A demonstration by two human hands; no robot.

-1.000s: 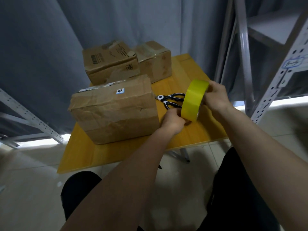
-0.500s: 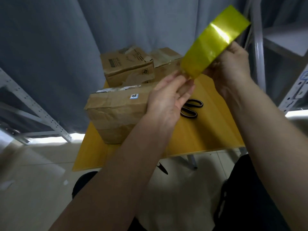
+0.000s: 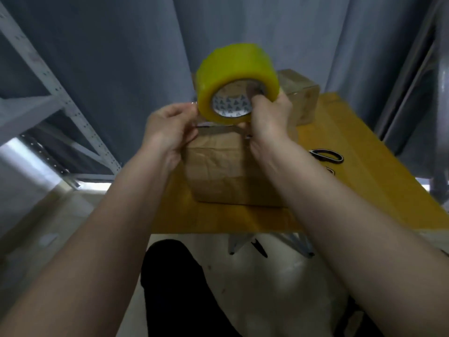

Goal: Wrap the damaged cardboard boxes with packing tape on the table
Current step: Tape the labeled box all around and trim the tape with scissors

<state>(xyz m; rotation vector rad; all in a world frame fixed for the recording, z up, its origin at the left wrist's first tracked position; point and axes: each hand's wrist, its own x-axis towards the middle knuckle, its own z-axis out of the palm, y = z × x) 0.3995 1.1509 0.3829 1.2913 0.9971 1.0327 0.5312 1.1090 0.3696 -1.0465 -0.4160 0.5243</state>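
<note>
A yellow roll of packing tape [image 3: 233, 69] is held up in front of me, its core facing the camera. My right hand [image 3: 269, 117] grips the roll, thumb inside the core. My left hand [image 3: 170, 127] has its fingers curled at the roll's left edge, pinching there; whether a tape end is between them is not clear. Directly behind and below the hands a creased brown cardboard box [image 3: 218, 171] sits on the yellow table [image 3: 364, 166]. A second box [image 3: 301, 96] stands at the back, partly hidden by the roll and my right hand.
Black-handled scissors [image 3: 326, 156] lie on the table right of the near box. Grey metal shelving [image 3: 60, 105] stands at the left and a shelf post [image 3: 413, 76] at the right. A grey curtain hangs behind. My dark-clothed legs [image 3: 179, 288] are below the table edge.
The roll has come down from high at the right to the centre and turned its core toward me. My left hand has gone from straight fingers to a pinch at the roll's edge.
</note>
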